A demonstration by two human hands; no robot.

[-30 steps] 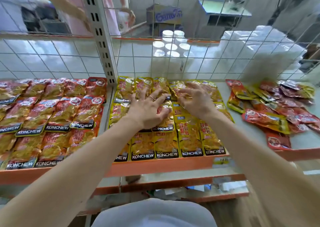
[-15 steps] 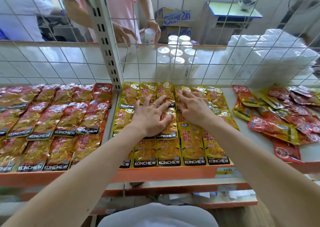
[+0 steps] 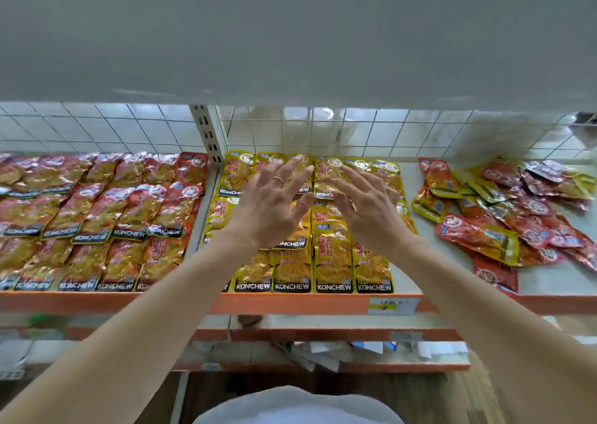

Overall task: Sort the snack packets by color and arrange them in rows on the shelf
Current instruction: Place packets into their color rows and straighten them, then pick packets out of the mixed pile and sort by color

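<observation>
Yellow packets (image 3: pixel 332 255) rowed on shelf (image 3: pixel 290 304) under my left hand (image 3: pixel 271 207) and right hand (image 3: pixel 368 210), both spread | red packets (image 3: pixel 97 216) leftward | mixed heap (image 3: pixel 504 216) rightward

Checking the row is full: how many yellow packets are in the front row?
5. Four yellow packets lie side by side along the orange shelf edge; a fifth packet, leftmost, is mostly hidden behind the left forearm.

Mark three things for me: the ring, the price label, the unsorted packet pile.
ring (image 3: pixel 278 180), head view, top of the band.
price label (image 3: pixel 393 306), head view, centre of the tag.
unsorted packet pile (image 3: pixel 529 229), head view, red packet near its middle.
</observation>
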